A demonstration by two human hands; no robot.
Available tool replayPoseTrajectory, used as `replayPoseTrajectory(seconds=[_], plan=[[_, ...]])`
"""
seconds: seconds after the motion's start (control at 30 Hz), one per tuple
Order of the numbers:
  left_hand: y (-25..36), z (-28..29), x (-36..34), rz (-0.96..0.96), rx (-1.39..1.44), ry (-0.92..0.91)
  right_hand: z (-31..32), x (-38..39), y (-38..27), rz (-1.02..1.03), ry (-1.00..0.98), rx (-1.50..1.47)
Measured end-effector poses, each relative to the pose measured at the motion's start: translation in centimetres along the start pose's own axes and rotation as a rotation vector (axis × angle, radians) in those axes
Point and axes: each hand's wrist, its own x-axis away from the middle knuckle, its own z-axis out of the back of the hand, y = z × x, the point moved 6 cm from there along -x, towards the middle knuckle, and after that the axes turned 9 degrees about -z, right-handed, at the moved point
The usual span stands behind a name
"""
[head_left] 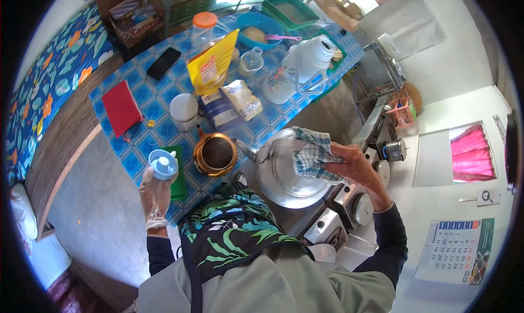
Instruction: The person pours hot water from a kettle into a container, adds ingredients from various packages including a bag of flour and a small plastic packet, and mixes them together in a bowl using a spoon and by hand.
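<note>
My left hand [154,195], in a clear plastic glove, holds a pale blue lid [162,165] at the table's near left corner, beside a green tray [180,187]. My right hand [345,163] grips a checkered cloth [305,163] over the handle of a large silver kettle [284,187]. The kettle's spout [244,149] reaches toward a copper-coloured pot [203,152] with a dark interior on the table; whether anything flows from the spout I cannot tell. Behind the pot stand a white cup [183,115], packets [240,100] and a white flask [281,86] with its top open.
The blue checked table [109,141] also holds a red pouch [120,108], phone [162,63], yellow packet [210,62], blue bowl [248,22] and orange-lidded jar [202,37]. Stoves [327,225] and a pot [396,149] line the right wall. A bed [52,89] is left.
</note>
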Motion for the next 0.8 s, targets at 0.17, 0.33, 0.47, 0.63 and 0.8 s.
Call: replayPoseTrajectory(seconds=[0.17, 0.33, 0.47, 0.63, 0.8], plan=[[1.2, -2.7, -1.3, -0.011, 0.171, 0.009, 5.1, 1.1, 1.0, -0.114, 0.099, -0.548], [0.6, -4.2, -1.9, -0.158, 0.169, 0.009, 15.7, 3.0, 4.6, -0.278, 0.324, -0.566], [0.1, -9.0, -1.0, -0.212, 0.208, -0.051, 23.1, 0.3, 0.1, -0.265, 0.305, -0.205], [-4.0, -9.3, -1.9, -0.313, 0.083, 0.092, 31.2, -0.5, -0.9, -0.181, 0.428, -0.013], [-5.9, -13.1, -1.0, -0.401, 0.089, 0.089, 35.6, -4.1, 0.7, -0.013, 0.411, 0.213]])
